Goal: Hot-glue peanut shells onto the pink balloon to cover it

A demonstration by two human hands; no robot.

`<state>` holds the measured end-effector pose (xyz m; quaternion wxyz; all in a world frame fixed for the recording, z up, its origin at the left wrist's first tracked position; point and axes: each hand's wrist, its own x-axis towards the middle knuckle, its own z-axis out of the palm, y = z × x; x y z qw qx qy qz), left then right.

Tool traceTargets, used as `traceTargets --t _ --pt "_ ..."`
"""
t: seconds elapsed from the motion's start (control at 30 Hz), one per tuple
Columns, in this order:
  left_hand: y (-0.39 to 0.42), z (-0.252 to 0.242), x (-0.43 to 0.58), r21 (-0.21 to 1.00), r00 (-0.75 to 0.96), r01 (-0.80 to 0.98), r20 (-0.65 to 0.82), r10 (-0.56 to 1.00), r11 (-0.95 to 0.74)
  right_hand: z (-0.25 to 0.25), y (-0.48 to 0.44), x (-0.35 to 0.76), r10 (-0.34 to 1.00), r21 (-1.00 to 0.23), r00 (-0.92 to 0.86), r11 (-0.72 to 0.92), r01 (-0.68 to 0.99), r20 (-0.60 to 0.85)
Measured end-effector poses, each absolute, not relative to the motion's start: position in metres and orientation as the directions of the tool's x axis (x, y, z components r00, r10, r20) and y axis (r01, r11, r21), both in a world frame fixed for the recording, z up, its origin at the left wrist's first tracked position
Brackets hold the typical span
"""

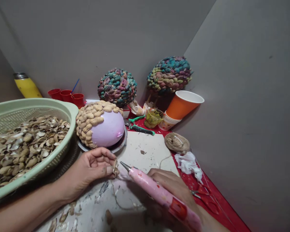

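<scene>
My right hand [170, 183] grips a pink glue gun [152, 187], its metal nozzle aimed at my left hand. Between the thumb and fingers of my left hand [95, 164] is a small tan piece [115, 167]; whether it is shell or wound twine I cannot tell. The nozzle tip is close to this piece with a slight gap. A thin twine strand [117, 199] trails over the board below. Just behind my left hand, a lilac balloon [108, 129] partly covered with peanut shells [87, 119] rests in a metal bowl [122, 143].
A green basket [72, 112] of shells stands left. Behind are two coloured shell-covered domes [117, 87], red cups [66, 95], a yellow bottle [27, 87], pliers [142, 130] and an orange cup [183, 104]. Right lie a twine ball [176, 143], white tissue [189, 164] and red scissors [210, 199].
</scene>
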<state>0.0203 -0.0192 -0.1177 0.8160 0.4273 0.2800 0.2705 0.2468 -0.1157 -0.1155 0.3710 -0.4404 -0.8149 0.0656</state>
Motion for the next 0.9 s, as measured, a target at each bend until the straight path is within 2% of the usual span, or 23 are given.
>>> traceTargets --t 0.07,0.27,0.9 --pt "-0.018 -0.118 0.020 0.850 0.696 -0.203 -0.223 0.683 0.485 -0.118 -0.115 0.248 0.771 -0.477 -0.325 0.607 0.635 0.548" --pt "-0.015 -0.118 0.020 0.847 0.691 -0.212 -0.223 0.688 0.487 -0.131 -0.111 0.250 0.700 -0.457 -0.370 0.693 0.557 0.611" --pt "-0.024 -0.118 0.021 0.879 0.676 -0.197 -0.199 0.709 0.434 -0.141 -0.112 0.248 0.713 -0.458 -0.375 0.681 0.571 0.593"
